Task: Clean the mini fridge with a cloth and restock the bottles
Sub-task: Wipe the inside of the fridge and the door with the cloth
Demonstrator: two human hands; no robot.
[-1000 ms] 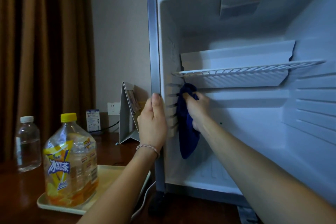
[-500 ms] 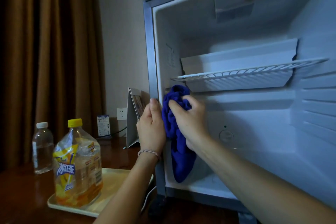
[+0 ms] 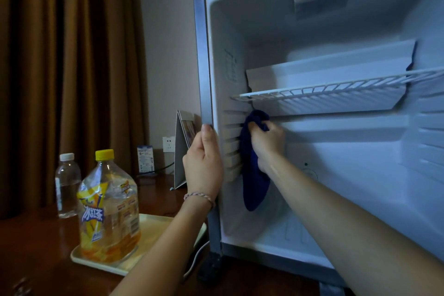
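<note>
While the fridge (image 3: 336,31) stands open with its interior bare of bottles, the wiping step looks to be in hand and restocking not yet begun. Wire shelf (image 3: 336,90) runs across the upper cavity; the ribbed left wall (image 3: 231,149) lies directly below its left end. Right hand (image 3: 266,142) is inside the cavity, fingers curled round the top of the blue cloth (image 3: 253,182), pressing it against those ribs. Cloth hangs with its long axis vertical, tail pointing toward the fridge floor, so the unwiped wall lies downward from the hand. Left hand (image 3: 204,163) grips the front left edge of the fridge frame, thumb up along it, apparently as a brace.

Both bottles sit outside, left of the fridge and nearer the left hand: tea bottle (image 3: 109,209), yellow cap, upright on the tray (image 3: 153,230); label reads 冰红茶, smaller print illegible. Water bottle (image 3: 67,185), white cap, stands on the tabletop beyond the tray; no legible label.
</note>
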